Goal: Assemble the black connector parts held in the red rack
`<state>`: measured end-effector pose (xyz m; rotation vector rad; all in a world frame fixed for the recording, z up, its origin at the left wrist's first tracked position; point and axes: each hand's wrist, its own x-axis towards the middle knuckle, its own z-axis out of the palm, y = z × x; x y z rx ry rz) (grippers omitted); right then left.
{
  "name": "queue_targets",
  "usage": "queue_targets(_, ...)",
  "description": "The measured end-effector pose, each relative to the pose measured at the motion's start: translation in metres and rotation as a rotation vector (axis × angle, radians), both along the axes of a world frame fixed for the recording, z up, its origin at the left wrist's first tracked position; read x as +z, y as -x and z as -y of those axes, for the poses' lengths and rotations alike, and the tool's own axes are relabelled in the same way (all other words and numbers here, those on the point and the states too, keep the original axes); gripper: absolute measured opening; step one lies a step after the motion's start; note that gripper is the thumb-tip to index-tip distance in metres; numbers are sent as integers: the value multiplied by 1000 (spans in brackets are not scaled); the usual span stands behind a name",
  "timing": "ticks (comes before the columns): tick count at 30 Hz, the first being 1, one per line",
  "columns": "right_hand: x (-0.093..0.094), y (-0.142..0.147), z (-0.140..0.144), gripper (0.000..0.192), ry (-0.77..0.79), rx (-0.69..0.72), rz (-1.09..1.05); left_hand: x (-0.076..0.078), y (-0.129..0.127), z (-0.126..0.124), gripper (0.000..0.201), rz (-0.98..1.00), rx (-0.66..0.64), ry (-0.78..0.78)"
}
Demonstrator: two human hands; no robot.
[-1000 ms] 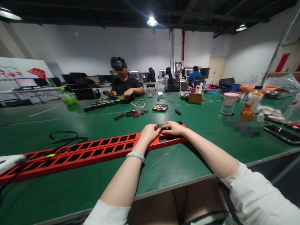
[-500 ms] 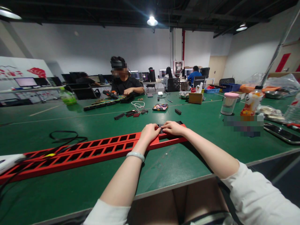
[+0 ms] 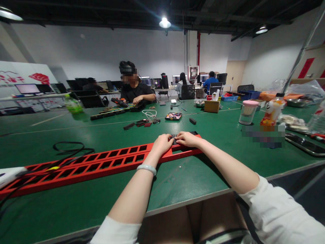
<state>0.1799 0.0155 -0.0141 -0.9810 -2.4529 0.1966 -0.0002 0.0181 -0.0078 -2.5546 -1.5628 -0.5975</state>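
Note:
A long red metal frame (image 3: 101, 162) with two rows of rectangular slots lies across the green table (image 3: 193, 176). Both my hands rest on its right end. My left hand (image 3: 162, 143) and my right hand (image 3: 186, 139) press with their fingertips on a small black part (image 3: 175, 137) seated in the frame. The hands hide most of that part. A pale bangle (image 3: 146, 168) sits on my left wrist.
A black cable (image 3: 71, 149) loops left of the frame, a white tool (image 3: 10, 173) at far left. Across the table a person (image 3: 133, 89) works on dark strips (image 3: 111, 113). Small black parts (image 3: 142, 123), a jar (image 3: 247, 112), a bottle (image 3: 273, 110) and a phone (image 3: 304, 145) lie to the right.

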Motion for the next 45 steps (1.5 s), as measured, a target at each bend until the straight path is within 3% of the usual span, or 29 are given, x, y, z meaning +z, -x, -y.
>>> queue_targets(11,5,4,4,24,-93,25,101,1,0,-2,41,-48,50,115)
queue_targets(22,4,5,6,24,-118,24,92,1,0,-1,36,-22,63,84)
queue_targets(32,-8,4,3,25,-114,-25,-105,5,-2,4,29,3,44,3)
queue_targets(34,-10,4,2,33,-111,-57,-166,6,-3,6,27,25,38,-47)
queue_targets(39,-11,4,2,59,-92,-58,-264,11,-8,14,26,65,-113,-122)
queue_targets(45,-9,4,3,51,-90,-51,-254,13,-11,19,27,52,-254,-73)
